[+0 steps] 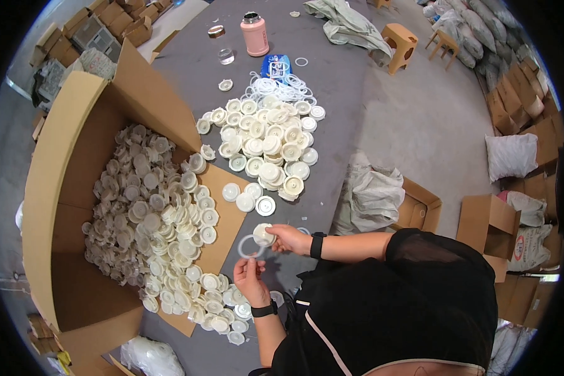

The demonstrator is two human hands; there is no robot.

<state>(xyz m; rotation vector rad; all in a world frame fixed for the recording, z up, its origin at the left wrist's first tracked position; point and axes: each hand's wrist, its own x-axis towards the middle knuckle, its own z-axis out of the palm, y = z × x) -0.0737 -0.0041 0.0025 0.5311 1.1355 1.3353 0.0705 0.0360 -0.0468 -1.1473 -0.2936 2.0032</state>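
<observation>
My left hand (250, 283) pinches a translucent white sealing ring (240, 247) between thumb and fingers. Close above it, my right hand (289, 239) grips a round cream plastic cap (264, 234) by its edge. Ring and cap overlap in the picture; whether they touch I cannot tell. Beyond my hands lies a heap of similar caps (272, 135) on the grey table (319, 113), with a tangle of white rings (279, 89) at its far end. A few loose caps (245, 202) lie between that heap and my right hand.
A large cardboard box (62, 156) lies on its side at the left, with many caps (141, 207) spilling out over its flap. A pink bottle (254, 34), a clear jar (222, 47) and a blue packet (276, 66) stand farther off. Past the table's right edge are a sack (373, 197) and stools.
</observation>
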